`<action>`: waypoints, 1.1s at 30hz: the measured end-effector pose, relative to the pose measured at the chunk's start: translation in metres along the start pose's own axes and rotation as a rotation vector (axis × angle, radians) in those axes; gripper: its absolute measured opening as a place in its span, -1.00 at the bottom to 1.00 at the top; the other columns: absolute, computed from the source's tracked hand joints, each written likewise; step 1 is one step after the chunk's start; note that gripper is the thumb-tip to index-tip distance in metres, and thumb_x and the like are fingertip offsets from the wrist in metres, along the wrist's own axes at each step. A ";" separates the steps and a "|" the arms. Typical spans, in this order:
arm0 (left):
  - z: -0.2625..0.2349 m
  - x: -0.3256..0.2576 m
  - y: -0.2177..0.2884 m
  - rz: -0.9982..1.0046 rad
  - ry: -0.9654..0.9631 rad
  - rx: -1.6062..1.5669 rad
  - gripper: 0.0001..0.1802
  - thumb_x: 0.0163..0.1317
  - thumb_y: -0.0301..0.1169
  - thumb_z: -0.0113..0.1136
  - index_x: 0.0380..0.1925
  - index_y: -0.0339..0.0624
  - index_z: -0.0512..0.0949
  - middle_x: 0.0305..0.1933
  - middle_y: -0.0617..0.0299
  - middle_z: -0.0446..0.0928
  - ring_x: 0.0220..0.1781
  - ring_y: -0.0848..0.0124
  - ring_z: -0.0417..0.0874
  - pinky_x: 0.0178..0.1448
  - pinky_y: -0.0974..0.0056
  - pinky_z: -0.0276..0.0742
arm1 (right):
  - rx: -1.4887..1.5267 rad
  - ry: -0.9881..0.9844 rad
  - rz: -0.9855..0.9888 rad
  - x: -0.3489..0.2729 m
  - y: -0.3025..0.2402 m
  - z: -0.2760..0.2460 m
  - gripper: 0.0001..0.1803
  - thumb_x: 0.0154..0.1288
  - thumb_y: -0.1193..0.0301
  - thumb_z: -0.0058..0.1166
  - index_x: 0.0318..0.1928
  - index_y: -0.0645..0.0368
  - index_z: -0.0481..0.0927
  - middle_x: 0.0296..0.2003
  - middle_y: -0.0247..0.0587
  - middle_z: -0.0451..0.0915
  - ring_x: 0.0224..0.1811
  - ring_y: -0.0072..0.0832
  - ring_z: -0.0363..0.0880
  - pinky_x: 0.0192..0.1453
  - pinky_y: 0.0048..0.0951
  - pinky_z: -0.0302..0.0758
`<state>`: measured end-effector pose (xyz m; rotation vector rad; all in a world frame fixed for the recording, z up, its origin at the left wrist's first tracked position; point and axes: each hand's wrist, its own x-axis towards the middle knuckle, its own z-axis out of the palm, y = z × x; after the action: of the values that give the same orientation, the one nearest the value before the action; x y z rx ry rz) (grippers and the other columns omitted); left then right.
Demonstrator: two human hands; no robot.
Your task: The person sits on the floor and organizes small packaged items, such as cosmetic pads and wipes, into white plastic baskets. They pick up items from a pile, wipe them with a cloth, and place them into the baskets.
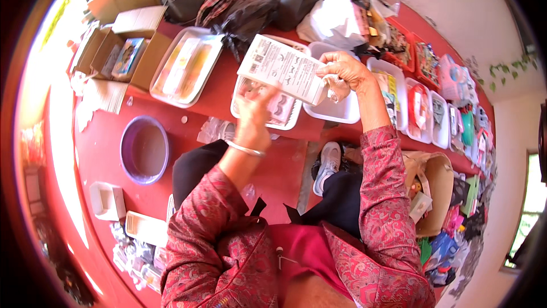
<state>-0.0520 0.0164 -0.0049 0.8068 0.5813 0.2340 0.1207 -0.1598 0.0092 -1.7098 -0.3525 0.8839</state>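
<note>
Trays crowd the red table: a white tray of small packets sits right under the left hand, another white tray under the right hand. Both hands are clamped on a flat white printed box, held tilted above these trays. Left of them lie a clear tray, open cardboard boxes and a purple bowl; dark bags behind

A flat white printed card pack is held tilted above a white tray, gripped at its right end and touched underneath at its lower edge.
</note>
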 end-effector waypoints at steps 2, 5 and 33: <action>0.010 -0.001 0.036 0.063 -0.036 -0.023 -0.04 -0.12 -0.32 0.36 0.20 -0.25 -0.06 0.03 0.05 0.33 -0.04 0.28 0.42 -0.04 0.21 0.34 | 0.022 0.034 -0.030 -0.027 -0.012 -0.001 -0.82 -0.12 0.46 0.25 -0.47 0.21 0.53 -0.53 -0.30 0.54 -0.49 -0.60 0.48 -0.37 -0.57 0.39; 0.009 0.003 0.061 -0.046 -0.462 0.188 -0.42 -0.01 -0.24 0.28 -0.01 -0.31 0.39 -0.13 0.09 0.50 -0.18 0.34 0.57 -0.14 0.28 0.51 | -0.105 0.073 -0.043 -0.075 -0.038 0.013 -0.82 -0.10 0.46 0.22 -0.45 0.23 0.51 -0.52 -0.34 0.52 -0.46 -0.64 0.46 -0.31 -0.59 0.39; 0.050 -0.029 0.004 0.267 -0.393 0.326 -0.10 0.02 -0.20 0.23 0.26 -0.30 -0.05 0.30 -0.01 -0.01 0.35 0.12 0.00 0.34 0.14 0.00 | -0.296 0.938 -0.635 -0.161 -0.018 0.086 -0.73 0.17 0.33 0.06 -0.32 0.36 0.53 -0.62 -0.13 0.51 -0.61 -0.53 0.47 -0.54 -0.48 0.35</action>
<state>-0.0469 -0.0236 0.0368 1.2141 0.1385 0.2192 -0.0451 -0.1967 0.0782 -1.9069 -0.3494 -0.4668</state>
